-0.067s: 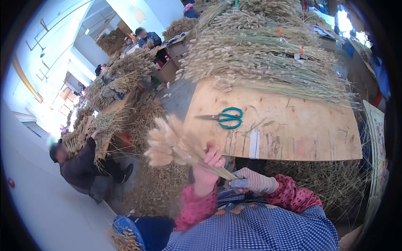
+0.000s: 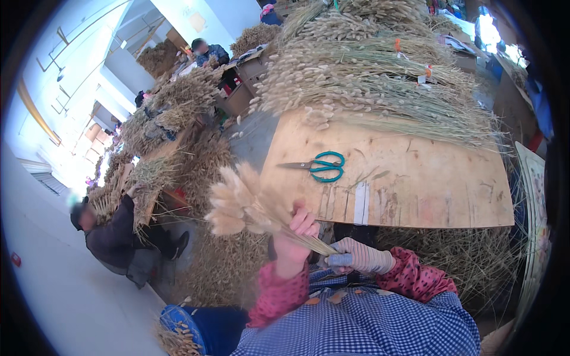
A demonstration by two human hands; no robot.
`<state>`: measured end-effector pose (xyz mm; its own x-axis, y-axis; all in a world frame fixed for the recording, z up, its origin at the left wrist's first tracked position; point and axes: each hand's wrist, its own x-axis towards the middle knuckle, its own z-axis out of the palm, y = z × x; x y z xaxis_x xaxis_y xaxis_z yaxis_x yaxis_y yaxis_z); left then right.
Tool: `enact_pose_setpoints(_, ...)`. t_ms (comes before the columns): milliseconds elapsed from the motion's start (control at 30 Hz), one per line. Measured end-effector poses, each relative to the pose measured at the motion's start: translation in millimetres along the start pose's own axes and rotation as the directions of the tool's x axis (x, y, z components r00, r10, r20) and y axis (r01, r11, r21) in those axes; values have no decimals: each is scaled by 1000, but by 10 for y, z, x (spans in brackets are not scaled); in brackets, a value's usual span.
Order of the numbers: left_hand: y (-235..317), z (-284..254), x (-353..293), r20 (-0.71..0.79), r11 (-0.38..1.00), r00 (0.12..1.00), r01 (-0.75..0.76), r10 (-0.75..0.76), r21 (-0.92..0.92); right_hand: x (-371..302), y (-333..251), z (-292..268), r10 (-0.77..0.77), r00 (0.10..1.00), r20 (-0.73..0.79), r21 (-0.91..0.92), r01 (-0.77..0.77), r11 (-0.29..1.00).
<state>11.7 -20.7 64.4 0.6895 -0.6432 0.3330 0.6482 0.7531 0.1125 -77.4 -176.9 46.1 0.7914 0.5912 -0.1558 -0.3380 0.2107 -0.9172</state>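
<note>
My bare left hand (image 2: 297, 234) is closed round the stems of a bunch of dried grass (image 2: 240, 204), just below its fluffy cream heads. The heads fan out toward the upper left, past the table's near edge. Lower on the same stems, my gloved right hand (image 2: 356, 256) grips their ends; its striped knit glove covers the fingers at least in part. The bunch is held slanting in front of my checked apron. On the wooden table (image 2: 439, 178) beyond my hands lie scissors (image 2: 320, 167) with teal handles, their blades pointing left.
A big heap of dried grass (image 2: 380, 77) covers the table's far side. Loose stalks (image 2: 457, 261) fill the space under its near right. A blue bucket (image 2: 178, 320) stands at lower left. One person (image 2: 119, 234) bends at another heaped table on the left; another person (image 2: 209, 53) works farther back.
</note>
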Motion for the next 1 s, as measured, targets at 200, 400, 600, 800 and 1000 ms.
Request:
enact_pose_setpoints(200,58,-13,-15,-62,999,998,-3,1,-38,64,33,-21,25,999,29,29,-26,999)
enact_pose_setpoints(400,228,-146,-41,-177,991,981,65,-85,-115,170,82,-9,-14,1000,28,-33,15,999)
enact_pose_setpoints(600,314,-227,-42,-225,998,972,68,-64,13,238,88,-11,80,996,-41,9,-80,997)
enact_pose_setpoints(800,399,-230,25,-236,974,964,164,-124,158,293,67,-25,132,988,-86,-19,-134,991)
enact_pose_setpoints(1000,479,-230,83,-572,775,819,386,-38,501,339,100,-45,119,989,-88,-6,-120,993)
